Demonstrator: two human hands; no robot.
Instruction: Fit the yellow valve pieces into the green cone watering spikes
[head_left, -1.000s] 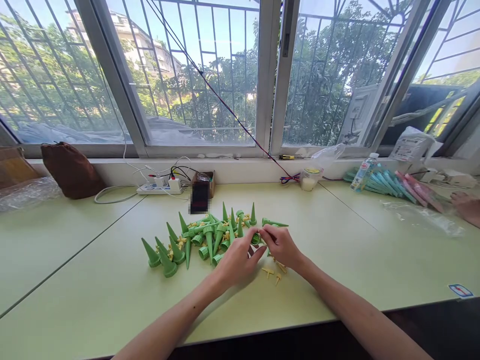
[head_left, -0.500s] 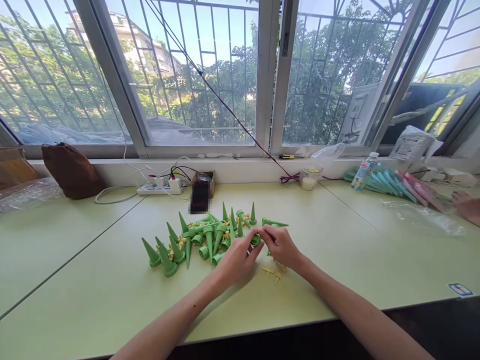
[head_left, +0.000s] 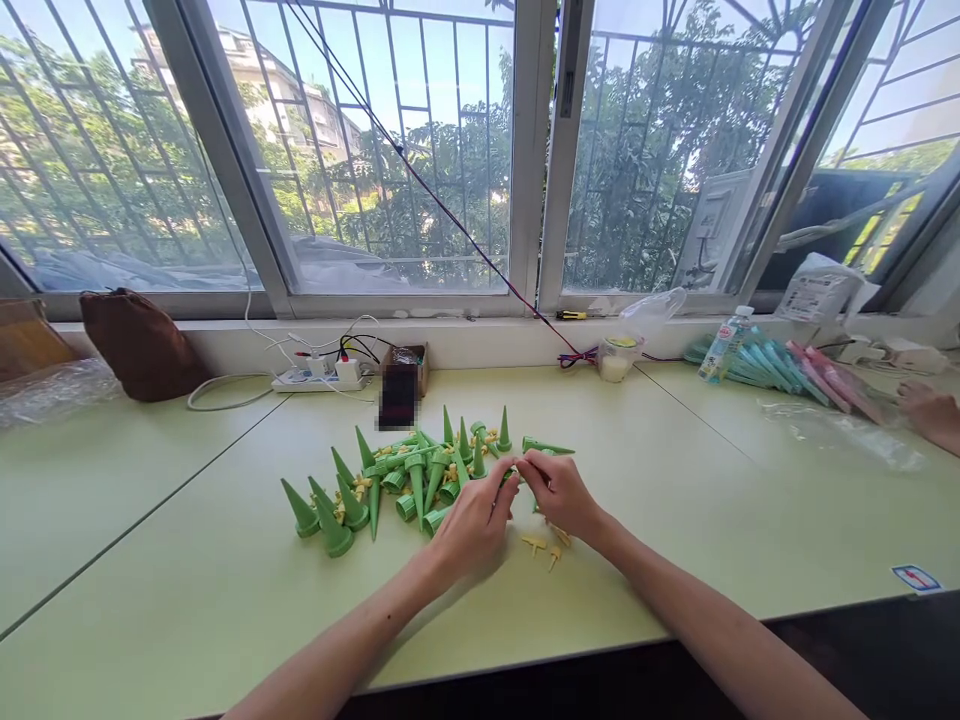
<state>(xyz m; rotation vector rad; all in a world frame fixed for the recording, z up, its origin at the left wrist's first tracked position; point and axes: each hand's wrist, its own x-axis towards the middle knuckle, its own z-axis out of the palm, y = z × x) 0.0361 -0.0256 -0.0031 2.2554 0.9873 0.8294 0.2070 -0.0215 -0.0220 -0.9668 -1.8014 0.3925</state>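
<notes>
My left hand point(head_left: 476, 515) is closed around a green plastic watering spike point(head_left: 511, 474), which is mostly hidden by the fingers. My right hand point(head_left: 561, 492) touches it from the other side, thumb and fingertips pinched together; whatever they grip is too small to make out. Left of the hands, a pile of green cone-shaped spikes point(head_left: 415, 475) spreads out, some upright and some on their sides. Small yellow plastic fittings point(head_left: 361, 488) are mixed in among them. Below my right hand lie a few loose yellow T-shaped fittings point(head_left: 534, 544). Another green spike point(head_left: 549, 446) lies just beyond that hand.
Behind the pile are a small box point(head_left: 420, 365) and a power strip point(head_left: 315, 380) with cables. A brown bag point(head_left: 142, 345) stands at left. Towards the right are a plastic cup point(head_left: 617, 360), a bottle point(head_left: 726, 345), teal and pink packets point(head_left: 814, 375) and another person's hand point(head_left: 928, 412).
My left hand has turned and its fingers have curled in, so the spike's round open end, visible before, is now mostly covered. My right hand stays nearly in place.
</notes>
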